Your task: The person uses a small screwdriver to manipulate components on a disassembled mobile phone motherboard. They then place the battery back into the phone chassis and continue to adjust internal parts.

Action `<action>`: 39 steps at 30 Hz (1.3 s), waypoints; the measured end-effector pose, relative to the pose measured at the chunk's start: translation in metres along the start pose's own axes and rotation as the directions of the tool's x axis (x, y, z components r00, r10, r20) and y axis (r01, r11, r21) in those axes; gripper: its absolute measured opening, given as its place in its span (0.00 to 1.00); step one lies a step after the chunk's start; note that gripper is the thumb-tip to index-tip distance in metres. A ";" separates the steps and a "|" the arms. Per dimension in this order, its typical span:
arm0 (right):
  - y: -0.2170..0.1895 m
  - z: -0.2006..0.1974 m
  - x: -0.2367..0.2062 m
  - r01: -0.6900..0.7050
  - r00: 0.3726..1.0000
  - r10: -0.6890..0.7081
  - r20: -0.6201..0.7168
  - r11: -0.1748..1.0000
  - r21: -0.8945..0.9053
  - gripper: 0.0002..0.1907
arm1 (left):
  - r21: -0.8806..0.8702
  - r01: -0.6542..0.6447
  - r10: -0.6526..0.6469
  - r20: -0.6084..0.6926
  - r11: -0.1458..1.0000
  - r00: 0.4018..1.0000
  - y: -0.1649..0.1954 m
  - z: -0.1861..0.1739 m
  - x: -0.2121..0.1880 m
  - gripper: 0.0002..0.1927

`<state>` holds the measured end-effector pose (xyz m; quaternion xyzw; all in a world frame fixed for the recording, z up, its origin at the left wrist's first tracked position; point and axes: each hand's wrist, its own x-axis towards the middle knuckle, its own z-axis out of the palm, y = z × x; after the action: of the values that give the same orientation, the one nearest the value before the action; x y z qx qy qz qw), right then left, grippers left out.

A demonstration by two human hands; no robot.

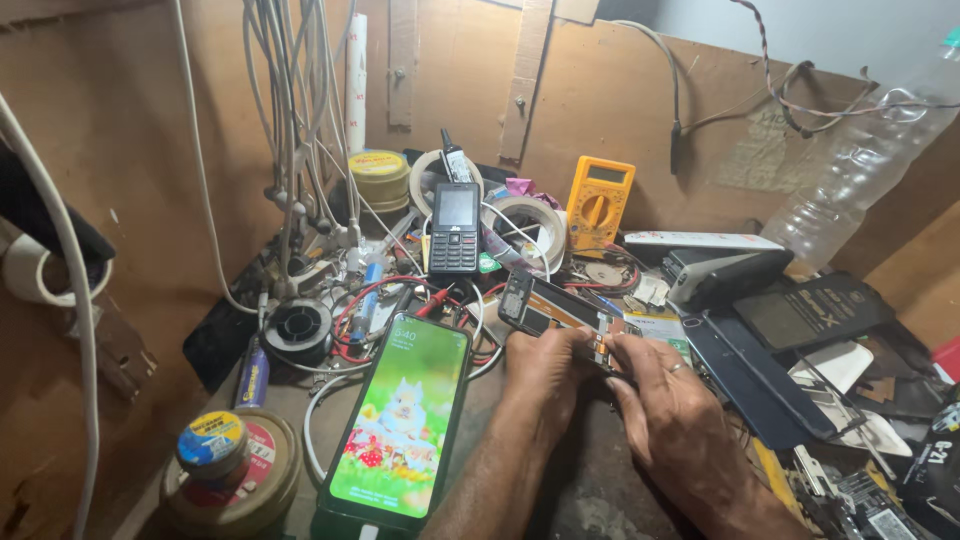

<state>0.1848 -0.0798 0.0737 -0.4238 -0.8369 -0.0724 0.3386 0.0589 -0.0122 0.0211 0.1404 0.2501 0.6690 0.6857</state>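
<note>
The opened phone (555, 312), its back off and its board and copper strip showing, is held just above the surface between both hands, near the middle of the clutter. The fingers of the left hand (545, 372) are closed around its near end from below and the left, while the fingers of the right hand (668, 405), one wearing a ring, pinch its right end from above. Its long axis runs from upper left, toward the wall, down to the right, where the two hands meet; the far end juts free beyond the fingertips. Both hands touch it, the left one carrying more of its length.

Just left of the left hand lies a smartphone (405, 425) with a lit green screen, a cable plugged in at its near end. Beyond the held phone a black keypad phone (455, 228) leans upright among red and white wires, with a yellow multimeter (598, 200) to its right and tape rolls (528, 225) between. A dark phone back cover (745, 385) lies just right of the right hand, and a clear plastic bottle (865, 160) leans at the wall.
</note>
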 end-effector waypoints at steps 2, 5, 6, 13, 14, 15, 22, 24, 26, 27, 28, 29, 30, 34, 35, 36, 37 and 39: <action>0.002 0.001 0.001 0.017 1.000 -0.017 -0.001 1.000 -0.016 0.23 | -0.021 0.019 -0.019 -0.033 1.000 0.999 0.000 -0.001 0.004 0.10; 0.004 0.002 0.003 0.078 0.997 -0.078 -0.009 0.995 -0.062 0.25 | -0.065 0.003 -0.004 -0.021 0.998 1.000 -0.002 -0.003 0.006 0.11; 0.005 0.002 0.004 0.104 0.994 -0.106 -0.013 0.991 -0.083 0.25 | -0.083 -0.009 0.009 -0.005 0.997 1.000 -0.003 -0.003 0.007 0.11; 0.003 -0.001 0.004 0.041 0.999 -0.041 0.000 0.999 -0.028 0.26 | 0.014 0.007 -0.008 0.054 1.000 0.999 0.002 0.000 0.001 0.11; 0.003 -0.004 0.004 0.003 1.000 -0.003 0.002 1.000 0.012 0.26 | 0.043 0.003 -0.006 0.073 0.999 0.997 0.005 0.000 -0.001 0.11; 0.002 -0.005 0.005 -0.032 0.999 0.031 0.004 0.998 0.058 0.26 | 0.075 -0.006 -0.001 0.090 0.997 0.996 0.009 -0.001 -0.003 0.11; 0.022 -0.013 0.018 -0.494 0.846 0.532 -0.034 0.806 0.326 0.16 | 0.092 -0.012 -0.005 0.184 0.996 0.983 0.026 0.003 -0.009 0.11; 0.036 -0.009 0.028 -0.476 0.855 0.515 0.056 0.737 0.480 0.15 | 0.143 -0.029 0.001 0.190 0.989 0.982 0.029 0.004 -0.008 0.11; 0.047 -0.002 0.029 -0.567 0.802 0.566 0.189 0.625 0.537 0.15 | 0.233 -0.065 0.026 0.166 0.970 0.986 0.031 0.005 -0.008 0.11; 0.050 0.001 0.028 -0.611 0.771 0.581 0.259 0.563 0.556 0.15 | 0.276 -0.082 0.041 0.153 0.958 0.987 0.031 0.004 -0.008 0.11; 0.053 0.004 0.026 -0.630 0.746 0.612 0.264 0.517 0.580 0.15 | 0.282 -0.109 0.061 0.171 0.953 0.983 0.032 0.005 -0.008 0.12; 0.054 0.008 0.021 -0.648 0.717 0.641 0.274 0.466 0.602 0.16 | 0.288 -0.133 0.080 0.187 0.949 0.979 0.031 0.005 -0.009 0.12; 0.054 0.011 0.017 -0.664 0.686 0.668 0.287 0.414 0.623 0.16 | 0.293 -0.157 0.100 0.201 0.943 0.975 0.031 0.005 -0.011 0.13; 0.051 0.021 0.013 -0.621 0.632 0.727 0.268 0.268 0.736 0.17 | 0.282 -0.079 0.026 0.187 0.956 0.982 0.031 0.010 -0.016 0.18; 0.050 0.022 0.014 -0.596 0.635 0.726 0.265 0.243 0.765 0.17 | 0.265 -0.090 0.022 0.246 0.960 0.969 0.031 0.010 -0.018 0.22; 0.049 0.022 0.015 -0.570 0.639 0.722 0.264 0.215 0.793 0.17 | 0.248 -0.101 0.022 0.303 0.964 0.953 0.032 0.009 -0.019 0.26; 0.048 0.021 0.016 -0.579 0.644 0.713 0.276 0.219 0.785 0.17 | 0.233 -0.081 0.009 0.293 0.969 0.956 0.032 0.009 -0.020 0.27; 0.046 0.015 0.017 -0.597 0.654 0.694 0.299 0.232 0.768 0.16 | 0.199 -0.042 -0.015 0.276 0.979 0.961 0.031 0.010 -0.019 0.30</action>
<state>0.2048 -0.0335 0.0653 -0.5164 -0.4962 0.4480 0.5352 0.0386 -0.0275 0.0483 0.3033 0.2183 0.6187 0.6911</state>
